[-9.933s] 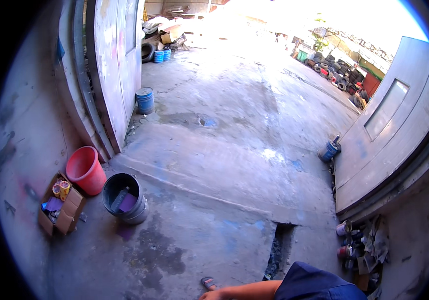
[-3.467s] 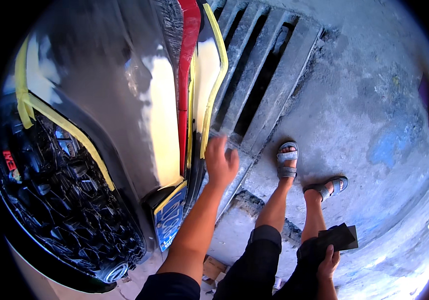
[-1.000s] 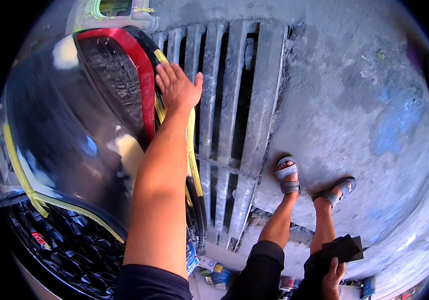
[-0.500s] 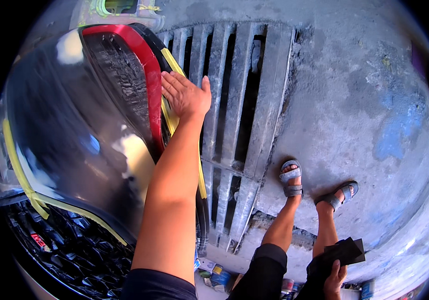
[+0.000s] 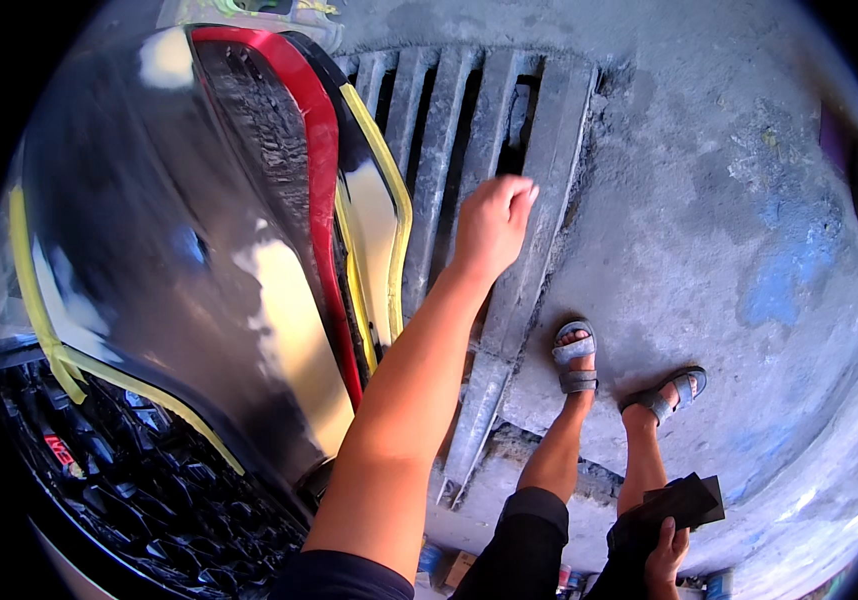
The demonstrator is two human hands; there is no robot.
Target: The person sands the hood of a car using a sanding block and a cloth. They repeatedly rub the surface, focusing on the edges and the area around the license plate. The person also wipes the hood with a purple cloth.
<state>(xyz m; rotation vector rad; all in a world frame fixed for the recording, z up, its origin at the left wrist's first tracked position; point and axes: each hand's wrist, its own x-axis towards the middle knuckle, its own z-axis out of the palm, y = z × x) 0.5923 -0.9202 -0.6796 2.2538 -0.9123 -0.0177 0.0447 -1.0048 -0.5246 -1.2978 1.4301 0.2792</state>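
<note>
My left hand (image 5: pixel 494 225) is raised over the floor grate, to the right of a dark car body panel (image 5: pixel 139 220) and apart from it. Its fingers are curled in, and nothing shows in them. Pale filler patches (image 5: pixel 289 320) mark the panel, and a red trim strip (image 5: pixel 320 150) curves along its side. Yellow masking tape (image 5: pixel 401 190) edges a second pale patch (image 5: pixel 370 205) beside the strip. Low at the right, near my leg, my right hand (image 5: pixel 665 556) holds thin dark sheets of sandpaper (image 5: pixel 687 500), fanned slightly apart.
Metal grate bars (image 5: pixel 529 230) with dark gaps run along the floor beside the car. My sandalled feet (image 5: pixel 576 355) stand on rough grey concrete (image 5: pixel 689 210). A black grille (image 5: pixel 149 480) lies at lower left. A small carton (image 5: pixel 459 568) sits near the bottom edge.
My left hand has lifted off the panel's taped edge and moved right, its flat fingers now curled. The taped pale patch it covered shows. My right hand keeps the sandpaper almost still.
</note>
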